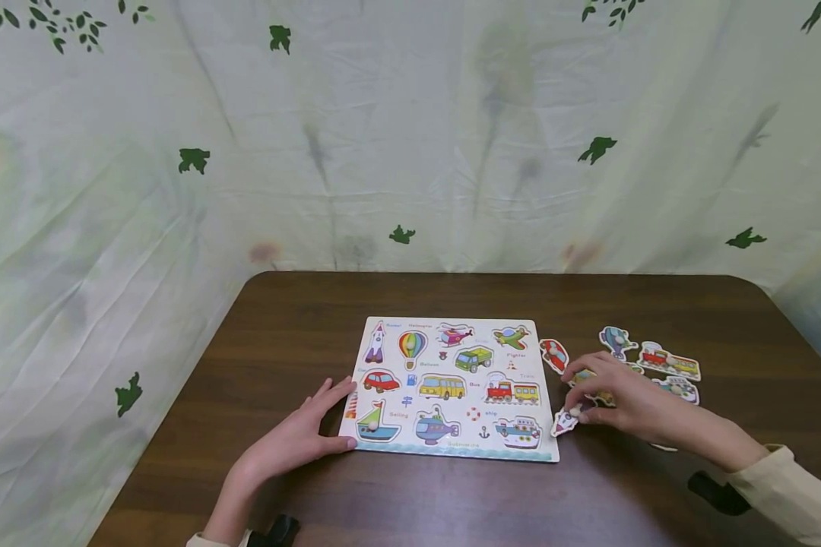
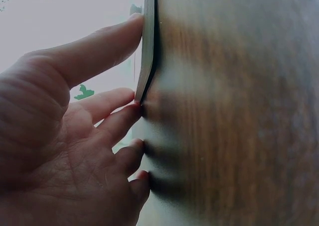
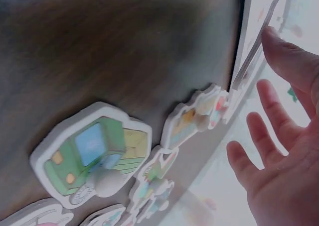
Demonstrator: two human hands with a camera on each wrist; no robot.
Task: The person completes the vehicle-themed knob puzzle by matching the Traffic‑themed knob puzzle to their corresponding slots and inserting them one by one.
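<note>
Fingers of the right hand (image 1: 616,391) close on the rocket piece (image 1: 564,422), thumb and forefinger seemingly pinching it by its pale knob (image 1: 575,411); in the right wrist view the other three stand apart and hold nothing. That rocket piece is at the right edge of the puzzle board (image 1: 483,327), near its lower corner; whether it touches the board or hangs just beside it, I cannot tell.

As I judge it, the step in hand is bringing this one piece to the board. The rocket picture (image 1: 376,343) is in the board's upper left corner, so the next move would call for a lift clear of the board's surface, a carry across its width, and a turn to match the outline before pressing down. A low carry could snag on anything raised along the way.

At the board's left edge, the left hand (image 1: 301,433) has its fingers spread and fairly straight, the thumb touching near the lower corner and the forefinger higher up; it probably serves to steady the board.

Just right of the board lies a red car piece (image 1: 554,355). Farther right are a blue piece (image 1: 618,342), perhaps the submarine, a train piece (image 1: 669,362) and a ship piece (image 1: 679,389). The right wrist view adds a green truck piece (image 3: 94,159). Beneath the board spreads the brown worktop (image 1: 301,311), and beyond it hangs a pale curtain (image 1: 410,137).
</note>
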